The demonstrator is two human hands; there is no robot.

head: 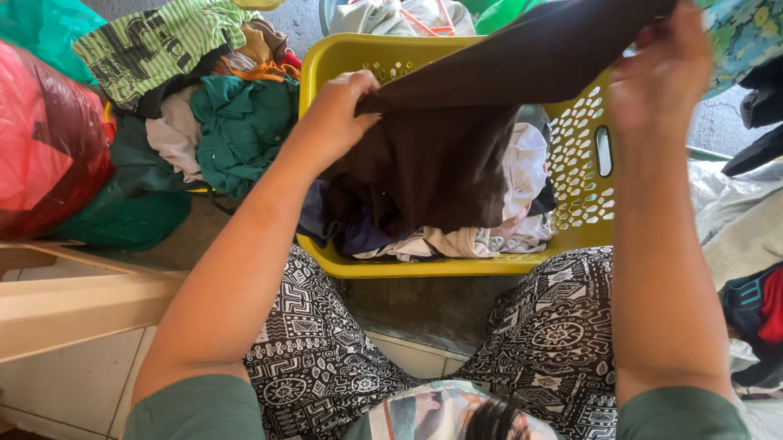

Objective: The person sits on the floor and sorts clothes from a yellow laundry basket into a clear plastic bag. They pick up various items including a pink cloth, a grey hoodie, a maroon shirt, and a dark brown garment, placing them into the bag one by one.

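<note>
Over yellow basket (592, 161) w/ clothes: both hands grip brown garment (453, 150).

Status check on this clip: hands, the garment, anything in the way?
Left hand and right hand both gripping the dark brown garment, stretched above the yellow laundry basket. Basket full of mixed clothes. Nothing blocking; clothes pile off to the left.
</note>
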